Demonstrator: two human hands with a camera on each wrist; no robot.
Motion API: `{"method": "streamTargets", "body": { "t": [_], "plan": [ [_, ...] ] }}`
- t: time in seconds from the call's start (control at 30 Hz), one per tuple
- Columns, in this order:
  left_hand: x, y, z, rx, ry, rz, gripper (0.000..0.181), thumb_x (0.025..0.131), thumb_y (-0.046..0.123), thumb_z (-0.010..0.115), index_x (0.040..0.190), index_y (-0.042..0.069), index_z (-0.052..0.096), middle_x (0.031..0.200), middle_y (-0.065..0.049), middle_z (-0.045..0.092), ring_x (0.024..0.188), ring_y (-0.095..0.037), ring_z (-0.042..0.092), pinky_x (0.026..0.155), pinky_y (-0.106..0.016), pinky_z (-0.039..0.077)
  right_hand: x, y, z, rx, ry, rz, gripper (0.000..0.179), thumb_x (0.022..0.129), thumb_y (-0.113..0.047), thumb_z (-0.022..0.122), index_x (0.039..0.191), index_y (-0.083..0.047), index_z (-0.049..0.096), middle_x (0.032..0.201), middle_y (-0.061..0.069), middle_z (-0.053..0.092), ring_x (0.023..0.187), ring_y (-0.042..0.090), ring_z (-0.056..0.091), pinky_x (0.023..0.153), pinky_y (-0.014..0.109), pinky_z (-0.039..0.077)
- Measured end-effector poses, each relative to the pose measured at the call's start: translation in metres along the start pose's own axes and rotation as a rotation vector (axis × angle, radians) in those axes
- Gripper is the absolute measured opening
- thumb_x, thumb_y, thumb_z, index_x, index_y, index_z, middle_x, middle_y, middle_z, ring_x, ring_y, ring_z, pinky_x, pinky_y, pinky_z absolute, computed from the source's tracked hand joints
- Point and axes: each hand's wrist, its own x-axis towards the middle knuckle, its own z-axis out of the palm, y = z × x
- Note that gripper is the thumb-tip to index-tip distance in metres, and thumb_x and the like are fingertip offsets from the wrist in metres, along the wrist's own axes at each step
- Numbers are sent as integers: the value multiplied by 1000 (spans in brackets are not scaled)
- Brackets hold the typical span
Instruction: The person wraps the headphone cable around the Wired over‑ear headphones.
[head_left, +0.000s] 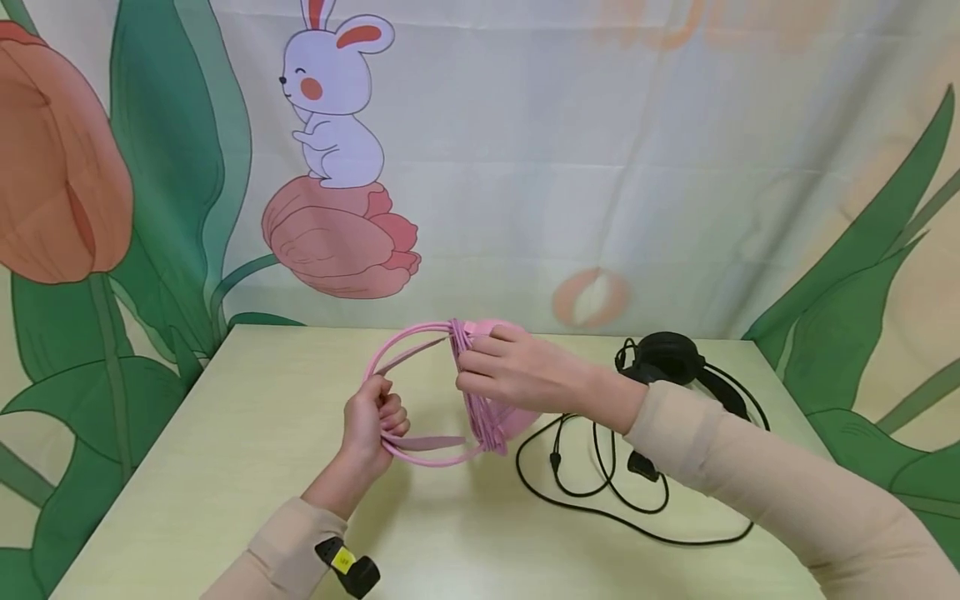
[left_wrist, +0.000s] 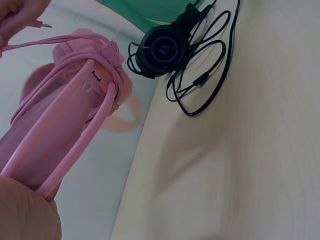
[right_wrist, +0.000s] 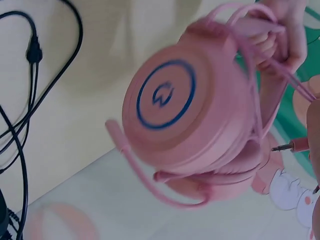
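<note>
A pink headset (right_wrist: 165,100) with a microphone boom (right_wrist: 145,175) is held up off the table, its pink cable (head_left: 474,392) wound around the ear cups. My left hand (head_left: 369,421) grips the headband (head_left: 405,333) at its bend, fingers curled round it. At the ear-cup end, my right hand (head_left: 517,367) pinches the cable, and a metal-tipped plug (right_wrist: 285,147) sticks out beside its fingers in the right wrist view. The left wrist view shows the cable stretched from the right hand (left_wrist: 17,17) to the cups.
A black headset (head_left: 667,358) lies at the table's back right, and its black cable (head_left: 600,510) loops forward over the pale tabletop (head_left: 225,467). Behind the table hangs a cloth backdrop (head_left: 510,167) printed with flowers and a rabbit.
</note>
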Motion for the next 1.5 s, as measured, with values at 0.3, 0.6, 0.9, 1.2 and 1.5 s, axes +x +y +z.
{"method": "streamTargets", "body": {
  "t": [0.3, 0.6, 0.9, 1.2, 1.5],
  "plan": [
    [-5, -4, 2, 22, -73, -43, 28, 84, 11, 35, 59, 19, 28, 44, 9, 22, 37, -5, 20, 39, -18, 17, -13, 5, 19, 19, -78, 40, 11, 93, -10, 42, 98, -12, 52, 94, -2, 54, 88, 16, 48, 72, 26, 40],
    [-12, -8, 7, -10, -128, -74, 27, 85, 12, 33, 60, 20, 26, 47, 9, 19, 39, -4, 18, 40, -17, 17, -18, -1, 27, -49, -101, 84, 8, 93, -10, 45, 96, -13, 52, 94, -2, 57, 86, 17, 49, 75, 28, 40],
    [-15, -11, 9, -10, -136, -61, 28, 85, 11, 32, 59, 20, 25, 46, 8, 18, 39, -5, 18, 41, -18, 16, -20, -11, 29, -172, -164, 39, 30, 76, -23, 66, 102, -17, 52, 107, 1, 53, 100, 19, 48, 93, 34, 39],
    [-16, -11, 9, -18, -138, -29, 28, 85, 10, 32, 59, 19, 23, 49, 6, 15, 40, -6, 16, 41, -18, 15, -20, -18, 34, -127, -37, 141, 14, 92, -8, 45, 94, -13, 58, 96, -1, 58, 80, 15, 51, 69, 23, 41],
    [-18, -7, 10, -44, -150, -7, 29, 86, 9, 30, 59, 19, 25, 50, 5, 14, 41, -7, 15, 41, -18, 16, -20, -30, 29, -22, -59, 251, 14, 85, -4, 55, 98, -8, 59, 94, 1, 61, 83, 16, 55, 77, 23, 47]
  ]
}}
